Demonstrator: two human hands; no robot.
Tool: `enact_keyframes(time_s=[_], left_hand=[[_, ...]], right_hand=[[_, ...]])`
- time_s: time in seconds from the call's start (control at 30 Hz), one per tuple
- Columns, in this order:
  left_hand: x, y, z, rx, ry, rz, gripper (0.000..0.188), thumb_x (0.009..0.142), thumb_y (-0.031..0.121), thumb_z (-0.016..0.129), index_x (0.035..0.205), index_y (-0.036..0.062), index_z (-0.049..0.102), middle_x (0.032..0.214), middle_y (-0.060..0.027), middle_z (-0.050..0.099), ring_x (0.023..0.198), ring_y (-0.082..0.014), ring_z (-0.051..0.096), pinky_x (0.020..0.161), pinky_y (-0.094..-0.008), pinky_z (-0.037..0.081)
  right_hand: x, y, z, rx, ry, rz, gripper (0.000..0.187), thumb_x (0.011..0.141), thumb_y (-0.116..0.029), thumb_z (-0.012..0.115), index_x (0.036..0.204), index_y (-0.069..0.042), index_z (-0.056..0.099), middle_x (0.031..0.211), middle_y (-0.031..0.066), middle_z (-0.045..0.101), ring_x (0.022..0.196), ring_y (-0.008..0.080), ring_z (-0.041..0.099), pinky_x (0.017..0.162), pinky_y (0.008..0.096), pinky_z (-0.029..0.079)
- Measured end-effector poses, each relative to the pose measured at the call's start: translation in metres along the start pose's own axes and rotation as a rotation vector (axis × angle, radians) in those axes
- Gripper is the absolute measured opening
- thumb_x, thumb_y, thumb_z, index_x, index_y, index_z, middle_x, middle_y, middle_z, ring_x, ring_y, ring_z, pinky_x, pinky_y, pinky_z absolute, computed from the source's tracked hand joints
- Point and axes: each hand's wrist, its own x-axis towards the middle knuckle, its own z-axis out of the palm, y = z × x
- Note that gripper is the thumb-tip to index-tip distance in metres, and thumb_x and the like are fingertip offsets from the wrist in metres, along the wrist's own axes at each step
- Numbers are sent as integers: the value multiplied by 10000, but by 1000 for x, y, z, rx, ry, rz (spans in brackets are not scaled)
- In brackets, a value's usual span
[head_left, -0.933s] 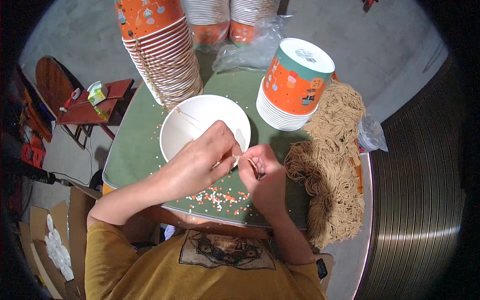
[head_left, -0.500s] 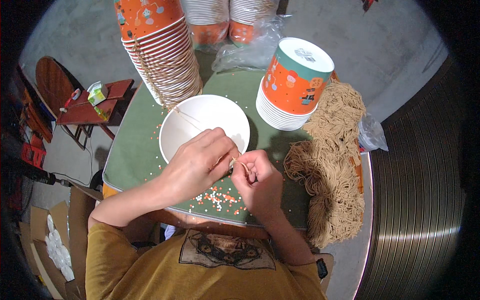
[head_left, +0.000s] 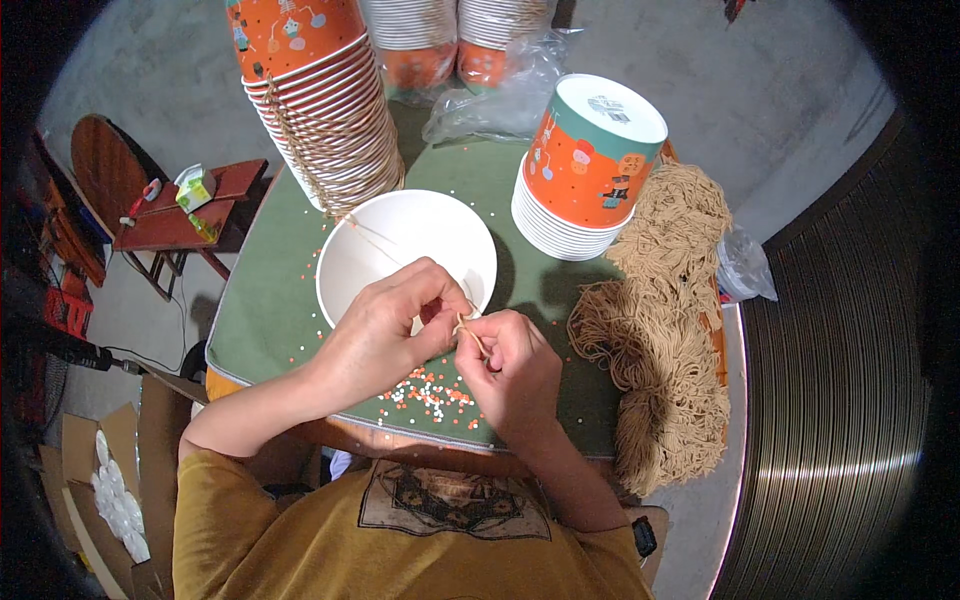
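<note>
A white paper bucket (head_left: 345, 275) lies with its open mouth toward me, its pale inside showing. A thin tan cord (head_left: 477, 338) runs at its near right rim, and another stretch of it crosses the inside near the far left rim. My left hand (head_left: 385, 320) reaches over the near rim, thumb and fingers pinched at the cord. Close beside it, my right hand (head_left: 515, 370) pinches the cord's short loose end between thumb and forefinger. The fingertips of both hands almost meet. The exact knot or hole between them is too small to make out.
At the far left stands a tall stack of orange buckets (head_left: 300, 45) with cord handles. To the right are upside-down stacked buckets (head_left: 590, 170) and a heap of tan cords (head_left: 670, 340). Orange and white paper dots (head_left: 435, 395) lie scattered near the front edge; a plastic bag (head_left: 490, 105) sits behind.
My left thumb and fingers have spread a little, opening a gap between them. My right hand has moved slightly left and the bucket has shifted slightly left.
</note>
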Motion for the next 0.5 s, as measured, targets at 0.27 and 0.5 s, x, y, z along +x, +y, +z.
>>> enact_keyframes(time_s=[0.27, 0.5], left_hand=[[2, -5, 0, -101, -32, -54, 81, 805, -17, 581, 876, 16, 562, 780, -41, 545, 701, -108, 529, 597, -258, 434], [6, -12, 1, -359, -99, -122, 118, 819, -28, 563, 906, 42, 527, 787, 34, 495, 737, -45, 462, 673, -204, 406]], right_hand=[[-1, -1, 1, 115, -10, 95, 160, 778, -46, 679, 872, -63, 550, 725, 71, 604, 605, 216, 611, 538, 333, 495], [0, 0, 2, 300, 15, 277, 96, 821, -45, 647, 869, -35, 565, 701, 69, 599, 554, 130, 583, 521, 279, 475]])
